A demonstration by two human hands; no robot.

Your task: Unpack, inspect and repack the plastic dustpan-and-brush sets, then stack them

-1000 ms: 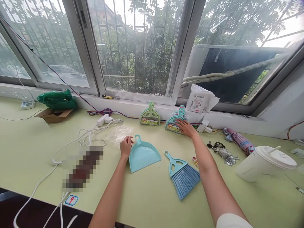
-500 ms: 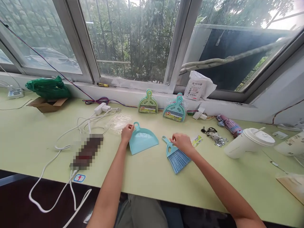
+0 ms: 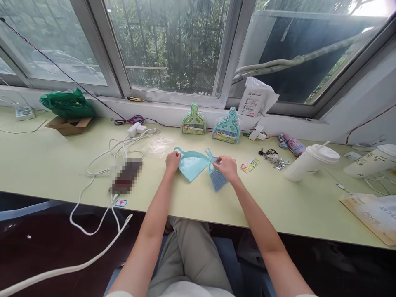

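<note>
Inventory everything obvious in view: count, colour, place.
Dustpan: 1, light blue, centre
Brush: 1, blue, right of dustpan
Packaged sets: several, green and blue, back centre
Label: 1, yellow, right of brush
Keys: 1 bunch, silver, right
Lidded cups: 2, white, right
Rolled bundle: 1, purple, right
Packet: 1, beige, right edge
Wrapped pack: 1, white, back right
Carton: 1, brown, left
Bag: 1, green, on carton
Cables: several, white, left
Blurred object: 1, dark, left
Table: 1, pale green, centre
Windows: several, grey frames, back
Left hand: 1, on dustpan
Right hand: 1, on brush

Near room is offered in front of the dustpan; at right, passage is blocked by a white cup.
</note>
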